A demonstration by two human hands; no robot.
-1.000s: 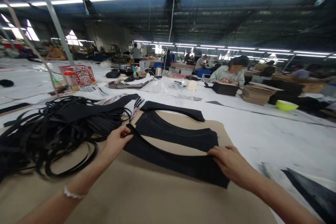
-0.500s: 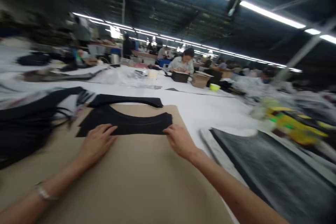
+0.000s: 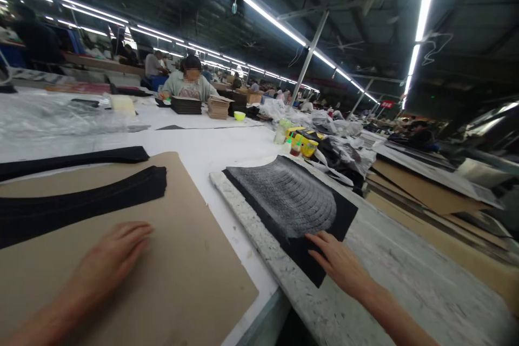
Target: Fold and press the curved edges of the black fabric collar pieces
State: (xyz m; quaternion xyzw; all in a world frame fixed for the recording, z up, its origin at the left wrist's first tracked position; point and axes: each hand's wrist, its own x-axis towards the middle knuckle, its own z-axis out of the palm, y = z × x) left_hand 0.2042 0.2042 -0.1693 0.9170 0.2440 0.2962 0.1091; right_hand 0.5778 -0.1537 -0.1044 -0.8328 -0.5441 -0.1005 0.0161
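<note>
My left hand (image 3: 109, 257) lies flat and open on a brown cardboard sheet (image 3: 182, 259), just below a curved black fabric piece (image 3: 93, 197). A second curved black strip (image 3: 73, 159) lies beyond it at the sheet's far edge. My right hand (image 3: 338, 262) reaches to the right, fingers stretched out, touching the near edge of a black sheet (image 3: 292, 200) that bears a stack of curved grey-edged pieces. That black sheet rests on a speckled white slab (image 3: 377, 281).
A person (image 3: 188, 81) sits across the white table (image 3: 211, 146) by stacks of cut pieces (image 3: 218, 107) and a yellow-green bowl (image 3: 239, 115). Bottles and a yellow container (image 3: 298, 140), plastic bags and cardboard sheets (image 3: 425, 189) lie at right. Clear plastic (image 3: 52, 113) covers the far left.
The view has swung right. My right hand left the curved black fabric and moved onto the black sheet at right. My left hand slid down off the fabric onto the cardboard.
</note>
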